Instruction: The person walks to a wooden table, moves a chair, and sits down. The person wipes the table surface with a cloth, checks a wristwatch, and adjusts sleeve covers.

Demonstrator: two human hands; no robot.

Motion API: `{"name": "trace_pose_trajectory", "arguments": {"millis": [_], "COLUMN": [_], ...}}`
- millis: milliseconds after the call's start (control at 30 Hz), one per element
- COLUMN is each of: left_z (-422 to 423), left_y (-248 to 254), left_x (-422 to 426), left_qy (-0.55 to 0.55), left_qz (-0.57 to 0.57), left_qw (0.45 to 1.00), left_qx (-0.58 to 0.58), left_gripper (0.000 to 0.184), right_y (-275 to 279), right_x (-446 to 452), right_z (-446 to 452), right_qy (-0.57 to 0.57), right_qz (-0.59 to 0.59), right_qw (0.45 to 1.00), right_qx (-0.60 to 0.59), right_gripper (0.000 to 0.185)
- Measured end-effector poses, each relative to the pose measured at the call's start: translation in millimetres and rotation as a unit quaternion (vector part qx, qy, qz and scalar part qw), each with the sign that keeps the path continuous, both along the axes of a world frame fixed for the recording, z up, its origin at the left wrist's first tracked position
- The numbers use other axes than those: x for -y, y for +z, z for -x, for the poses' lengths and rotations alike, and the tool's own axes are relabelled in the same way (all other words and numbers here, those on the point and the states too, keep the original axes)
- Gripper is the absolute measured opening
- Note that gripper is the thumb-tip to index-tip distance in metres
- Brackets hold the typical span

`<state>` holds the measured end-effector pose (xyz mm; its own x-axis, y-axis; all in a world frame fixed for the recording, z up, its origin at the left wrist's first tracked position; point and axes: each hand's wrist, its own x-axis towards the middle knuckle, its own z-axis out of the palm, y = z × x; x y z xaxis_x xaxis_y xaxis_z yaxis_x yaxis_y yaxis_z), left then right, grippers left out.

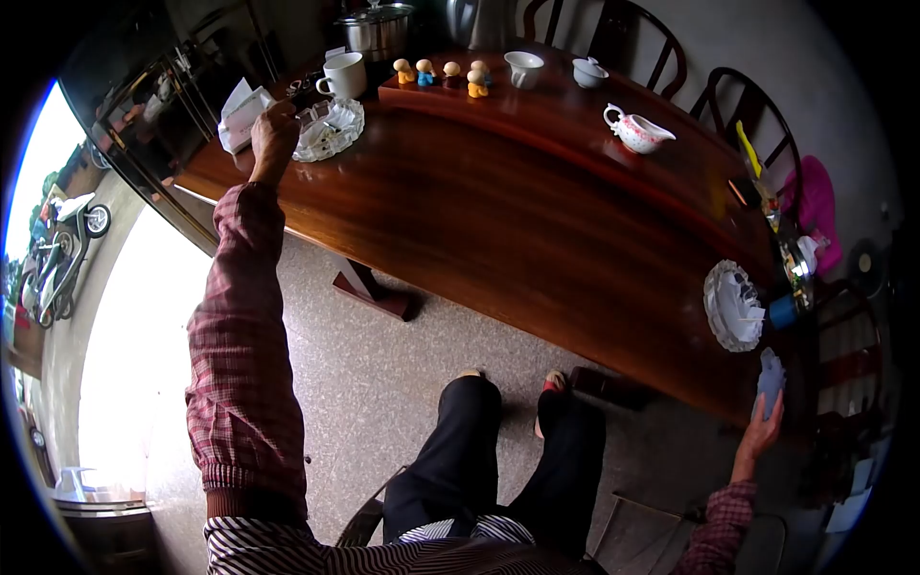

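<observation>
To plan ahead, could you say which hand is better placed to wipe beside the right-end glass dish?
Probably the right hand: it holds a bluish cloth near that dish; the left hand is much farther away.

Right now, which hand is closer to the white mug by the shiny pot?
Left. The left hand is beside the glass dish, just left of the mug. The right hand is far off at the table's other end, holding something bluish.

At the table's [460,211] left end, fingertips of the left hand [274,134] are hidden; near its right end, the bluish item [770,381] held by the right hand [760,431] is blurred.
</observation>
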<state>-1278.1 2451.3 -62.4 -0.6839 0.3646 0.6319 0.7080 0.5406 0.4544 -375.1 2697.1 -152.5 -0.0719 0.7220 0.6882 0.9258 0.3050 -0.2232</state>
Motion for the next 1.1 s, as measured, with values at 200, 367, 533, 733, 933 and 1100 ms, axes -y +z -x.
{"name": "trace_pose_trajectory", "arguments": {"millis": [200, 367, 533, 733, 933, 1100], "left_z": [-113, -191, -237, -323, -486, -557], "left_y": [-30, -80, -68, -47, -11, -24], "left_x": [66, 85, 48, -47, -138, -213], "left_qy": [-0.069, -0.112, -0.176, -0.307, -0.514, -0.564], "left_qz": [-0.119, -0.159, -0.114, -0.033, 0.031, -0.029], "left_qw": [0.990, 0.979, 0.978, 0.951, 0.855, 0.769], "left_qx": [0.014, 0.064, 0.012, 0.022, 0.054, 0.300], "left_gripper": [0.022, 0.020, 0.018, 0.033, 0.053, 0.056], "right_y": [8, 1, 15, 18, 29, 10], "right_x": [5, -2, 26, 51, 62, 67], "right_z": [7, 5, 38, 74, 91, 104], "right_qy": [0.017, 0.005, 0.014, 0.085, 0.133, 0.160], "right_qz": [0.023, 0.027, 0.030, -0.035, -0.030, -0.012], "right_qw": [1.000, 0.999, 0.998, 0.995, 0.991, 0.984], "right_qx": [-0.005, 0.017, 0.049, 0.031, -0.011, -0.073], "right_gripper": [0.042, 0.047, 0.043, 0.042, 0.043, 0.052]}}
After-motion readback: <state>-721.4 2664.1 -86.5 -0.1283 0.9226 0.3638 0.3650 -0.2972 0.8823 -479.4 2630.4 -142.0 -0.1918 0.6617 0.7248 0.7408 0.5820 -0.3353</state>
